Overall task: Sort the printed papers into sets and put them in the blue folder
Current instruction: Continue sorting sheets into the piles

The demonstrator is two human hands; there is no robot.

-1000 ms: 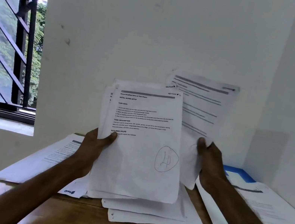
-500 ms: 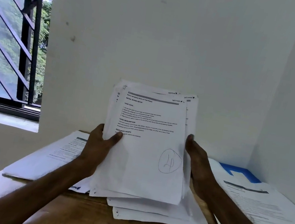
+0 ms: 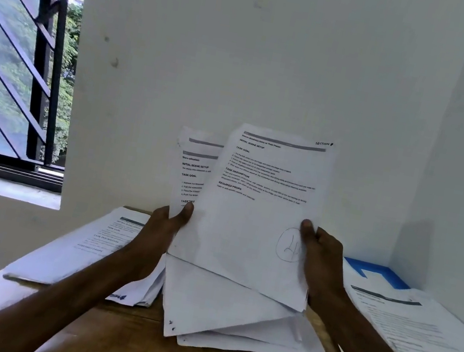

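I hold printed papers upright over a wooden table. My right hand (image 3: 320,263) grips the front sheet (image 3: 251,216), marked with a circled number at its lower right; this sheet tilts to the right. My left hand (image 3: 163,225) pinches the sheets behind (image 3: 193,169) at their lower left edge. Beneath them a loose heap of white papers (image 3: 231,315) lies on the table. The blue folder (image 3: 378,273) lies at the right by the wall, mostly covered by a printed stack (image 3: 420,330).
Another printed stack (image 3: 82,245) lies on the left of the wooden table (image 3: 118,339). White walls close off the back and the right side. A barred window (image 3: 18,60) is at the left.
The bundle was squared together half a second ago. Now the front sheet has swung right and up in my right hand, uncovering the sheets behind it in my left hand.
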